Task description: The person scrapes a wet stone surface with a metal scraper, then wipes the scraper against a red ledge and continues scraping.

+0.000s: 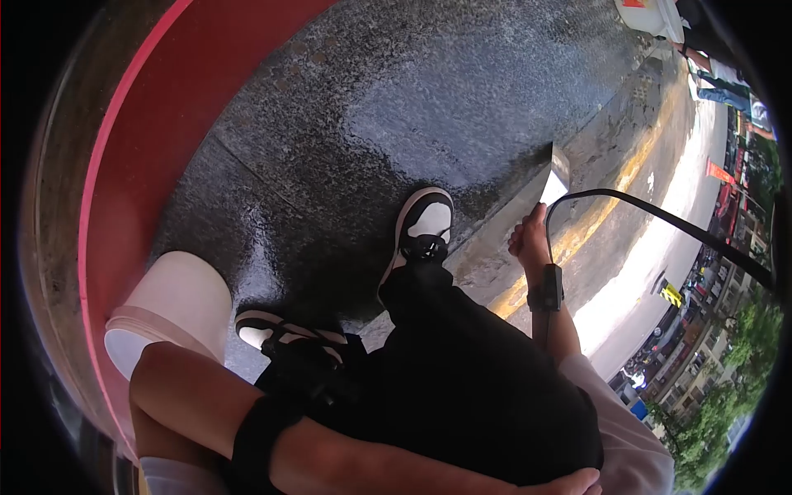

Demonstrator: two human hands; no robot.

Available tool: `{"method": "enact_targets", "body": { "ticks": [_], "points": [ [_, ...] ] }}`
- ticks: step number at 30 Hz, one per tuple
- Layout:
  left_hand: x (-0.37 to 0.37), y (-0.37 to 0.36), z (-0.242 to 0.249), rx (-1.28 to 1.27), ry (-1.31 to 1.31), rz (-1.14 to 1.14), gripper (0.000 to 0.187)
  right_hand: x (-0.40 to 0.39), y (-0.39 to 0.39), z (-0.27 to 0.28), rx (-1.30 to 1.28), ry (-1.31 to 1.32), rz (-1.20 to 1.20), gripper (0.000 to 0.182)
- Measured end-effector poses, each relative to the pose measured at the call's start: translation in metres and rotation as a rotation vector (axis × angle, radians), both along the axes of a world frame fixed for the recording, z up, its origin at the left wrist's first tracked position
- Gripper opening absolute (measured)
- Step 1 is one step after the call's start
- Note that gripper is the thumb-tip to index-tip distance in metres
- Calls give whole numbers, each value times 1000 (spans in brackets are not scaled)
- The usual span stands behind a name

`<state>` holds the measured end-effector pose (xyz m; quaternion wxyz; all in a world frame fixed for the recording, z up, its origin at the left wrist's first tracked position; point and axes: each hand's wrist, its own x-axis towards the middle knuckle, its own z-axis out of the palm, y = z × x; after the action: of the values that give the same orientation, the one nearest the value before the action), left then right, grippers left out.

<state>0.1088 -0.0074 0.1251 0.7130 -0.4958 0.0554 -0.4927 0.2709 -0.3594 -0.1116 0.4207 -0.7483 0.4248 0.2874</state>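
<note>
My right hand (530,238) is closed, its fingers curled around the lower end of a flat, shiny metal blade (558,175). The blade points away from me over the kerb, and its handle is hidden in my grip. A black device is strapped to my right wrist. My left forearm crosses the bottom of the view, and my left hand (573,483) lies over the knee of my black trousers (487,388). That hand is cut off by the lower edge; the fingers that show look laid along the knee, with nothing visible in them.
A white bucket (186,293) stands beside my left elbow, near a red wall (136,190). Wet dark pavement (330,107) surrounds my shoes (429,221). A yellow-lined kerb (610,206) borders the road. Top right are another white container (652,18) and people. A black cable (660,214) arcs past my right hand.
</note>
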Motion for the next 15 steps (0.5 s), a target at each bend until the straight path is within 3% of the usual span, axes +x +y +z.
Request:
{"method": "enact_targets", "body": {
  "ticks": [2,3,5,6,8,10,12,15],
  "points": [
    [22,-3,1,-991,1192,-1184,36,-6,-3,0,-19,-7,27,55],
    [16,-7,0,-996,1193,-1177,36,-9,-2,4,-19,4,8,54],
    [10,-14,0,-600,670,-764,38,-9,0,8,-43,11,-10,54],
    [7,-9,1,-607,665,-767,38,-11,4,7,-51,9,-10,54],
    [-1,12,4,210,-122,-138,39,-13,10,5,-81,-48,-7,55],
    [-10,11,1,224,-102,-95,41,-8,4,-3,-78,-76,5,57],
    [-23,5,1,251,-45,-16,46,-8,7,0,-247,-5,67,57],
    [-18,2,2,289,12,65,52,-14,-1,3,-273,-114,198,53]
  ]
}}
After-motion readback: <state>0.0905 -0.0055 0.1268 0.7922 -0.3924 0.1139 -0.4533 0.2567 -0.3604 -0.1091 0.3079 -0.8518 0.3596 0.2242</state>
